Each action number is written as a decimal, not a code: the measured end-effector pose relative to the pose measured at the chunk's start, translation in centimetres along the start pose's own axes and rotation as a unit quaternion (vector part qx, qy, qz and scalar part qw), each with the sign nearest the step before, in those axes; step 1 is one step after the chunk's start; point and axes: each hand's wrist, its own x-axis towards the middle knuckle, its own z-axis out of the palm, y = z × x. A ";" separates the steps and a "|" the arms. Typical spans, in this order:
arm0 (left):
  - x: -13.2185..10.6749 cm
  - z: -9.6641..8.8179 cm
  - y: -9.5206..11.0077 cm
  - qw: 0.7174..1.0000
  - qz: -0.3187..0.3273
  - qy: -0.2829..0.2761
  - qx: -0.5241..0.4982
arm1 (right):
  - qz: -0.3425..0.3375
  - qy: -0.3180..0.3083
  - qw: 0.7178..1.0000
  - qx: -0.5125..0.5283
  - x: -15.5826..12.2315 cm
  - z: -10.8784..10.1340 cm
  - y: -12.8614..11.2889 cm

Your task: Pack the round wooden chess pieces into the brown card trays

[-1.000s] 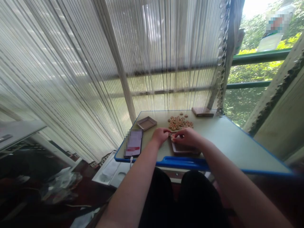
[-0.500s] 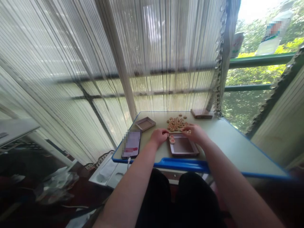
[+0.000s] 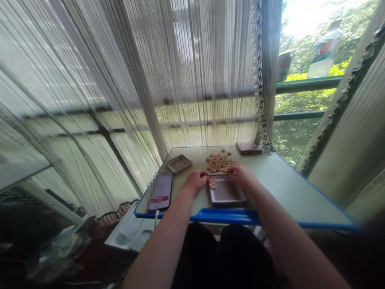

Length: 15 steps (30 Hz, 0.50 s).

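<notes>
Left hand at 10 o'clock of the tray, right hand at 1 by the disc pile, fingers curled, can't tell if either's gripping anything.

there are two hands, two trays, one phone.

Sheer striped curtains; sunlit greenery beyond green rails.

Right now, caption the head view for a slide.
Left hand and right hand by a tray holding two round pieces.
</notes>
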 end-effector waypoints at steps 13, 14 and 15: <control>3.7 0.6 1.3 0.994 -0.078 0.036 0.067 | 0.006 0.005 1.000 0.027 0.3 0.4 -0.1; 4.3 0.7 1.4 0.994 -0.080 0.042 0.063 | 0.007 0.007 1.000 0.029 0.4 0.4 0.0; 4.8 0.8 1.6 0.994 -0.083 0.051 0.058 | 0.008 0.009 0.999 0.031 0.4 0.4 0.0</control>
